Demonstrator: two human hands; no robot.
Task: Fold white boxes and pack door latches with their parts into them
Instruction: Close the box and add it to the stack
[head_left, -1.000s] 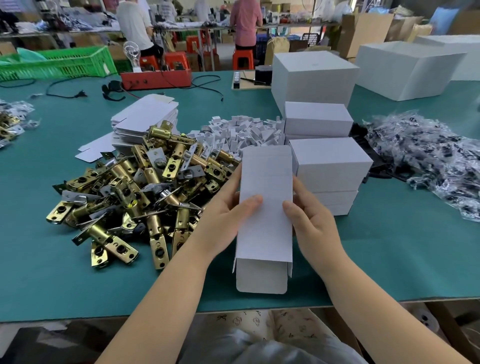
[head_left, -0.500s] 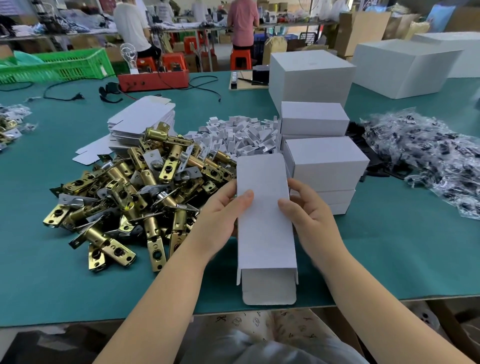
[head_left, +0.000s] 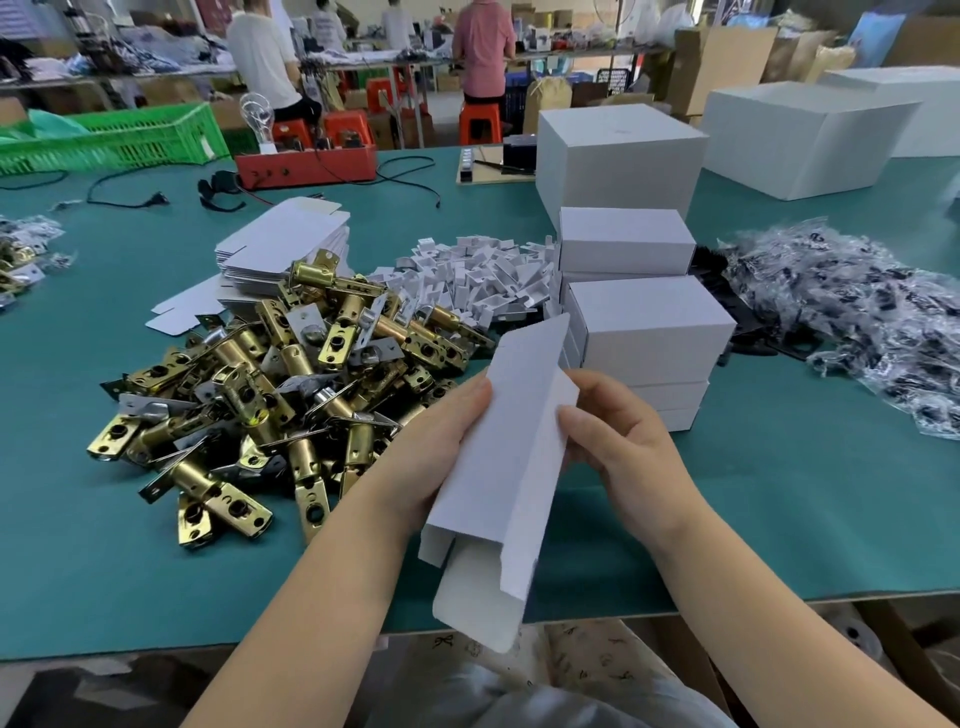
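We hold the long white cardboard carton blank (head_left: 511, 447) tilted above the near edge of the green-topped table (head_left: 779, 493), its tuck flap open toward us. The left hand (head_left: 441, 447) grips its left side, thumb on top; the right hand (head_left: 618, 441) pinches its right edge, fingers curled. To square it well, we would press opposite creases inward evenly. Both forearms converge from below. Just left lies the pile of brass door latches (head_left: 270, 395); just behind the carton, stacked white boxes (head_left: 644, 332).

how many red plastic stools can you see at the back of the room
3 red plastic stools: one under the seated person in white, one beside it, one behind the person in pink. More may be hidden.
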